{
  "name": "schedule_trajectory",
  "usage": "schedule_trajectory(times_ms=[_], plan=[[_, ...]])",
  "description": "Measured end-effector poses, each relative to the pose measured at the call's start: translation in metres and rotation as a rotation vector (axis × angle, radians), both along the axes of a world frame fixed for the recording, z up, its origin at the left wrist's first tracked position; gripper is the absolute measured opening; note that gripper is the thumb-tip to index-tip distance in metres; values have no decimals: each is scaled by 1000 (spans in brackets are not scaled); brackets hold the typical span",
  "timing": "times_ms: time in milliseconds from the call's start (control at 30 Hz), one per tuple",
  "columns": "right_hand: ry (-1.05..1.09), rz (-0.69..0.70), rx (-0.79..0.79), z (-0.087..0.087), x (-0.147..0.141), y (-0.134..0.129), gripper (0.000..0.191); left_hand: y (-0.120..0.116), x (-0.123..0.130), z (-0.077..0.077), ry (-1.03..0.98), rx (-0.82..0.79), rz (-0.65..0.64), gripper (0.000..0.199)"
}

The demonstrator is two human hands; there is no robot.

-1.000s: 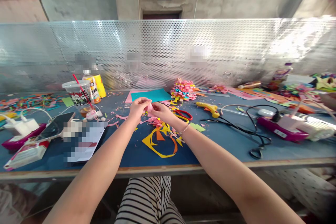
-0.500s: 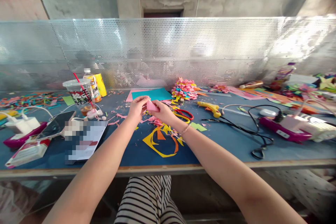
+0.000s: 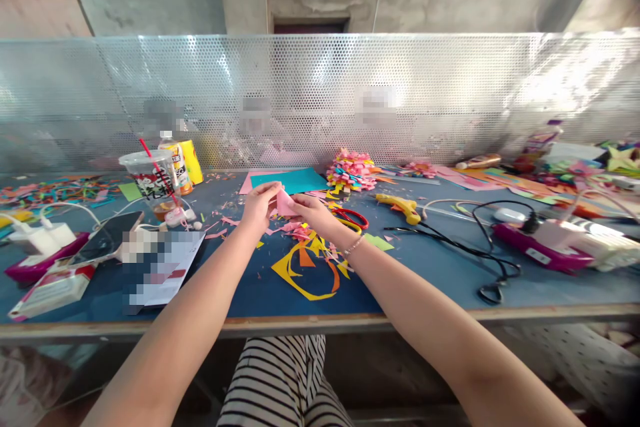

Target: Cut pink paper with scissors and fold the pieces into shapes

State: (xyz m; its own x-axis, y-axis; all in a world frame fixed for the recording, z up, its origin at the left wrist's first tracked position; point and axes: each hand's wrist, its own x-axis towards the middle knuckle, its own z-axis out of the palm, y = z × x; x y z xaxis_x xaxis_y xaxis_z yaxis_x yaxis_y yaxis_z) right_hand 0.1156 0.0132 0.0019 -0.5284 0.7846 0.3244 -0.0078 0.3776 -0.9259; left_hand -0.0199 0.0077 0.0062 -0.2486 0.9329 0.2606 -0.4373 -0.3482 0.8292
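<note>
A small piece of pink paper (image 3: 286,204) is held between my two hands above the middle of the table. My left hand (image 3: 261,205) pinches its left edge, while my right hand (image 3: 311,209) grips it from the right with bent fingers. Just behind them lie a blue-green paper sheet (image 3: 295,180) and a pink one under it. Red-handled scissors (image 3: 357,217) rest beside my right wrist, partly hidden. Yellow paper offcuts (image 3: 295,283) and pink scraps are scattered below my hands.
A pink paper flower bundle (image 3: 350,170) stands behind. Right are a yellow glue gun (image 3: 403,208), black cables (image 3: 460,247) and a purple power strip (image 3: 540,247). Left are a plastic cup (image 3: 155,180), a bottle (image 3: 183,163) and a phone (image 3: 110,237). A perforated metal screen (image 3: 310,73) borders the back.
The pink paper has turned slightly and shows more of its face between my fingers. My right hand has shifted a little to the right; both hands keep their hold.
</note>
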Motion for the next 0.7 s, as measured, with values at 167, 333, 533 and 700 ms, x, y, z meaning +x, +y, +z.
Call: schedule_trajectory(times_ms=[167, 333, 533, 700], plan=[[102, 67, -152, 1, 0, 0, 24, 0, -1, -1, 16, -10, 2, 27], [103, 48, -154, 0, -1, 1, 22, 2, -1, -2, 22, -11, 8, 27], [85, 49, -133, -1, -1, 0, 20, 5, -2, -3, 13, -26, 36, 27], [57, 42, -107, 0, -1, -1, 15, 7, -3, -3, -21, -50, 14, 26]])
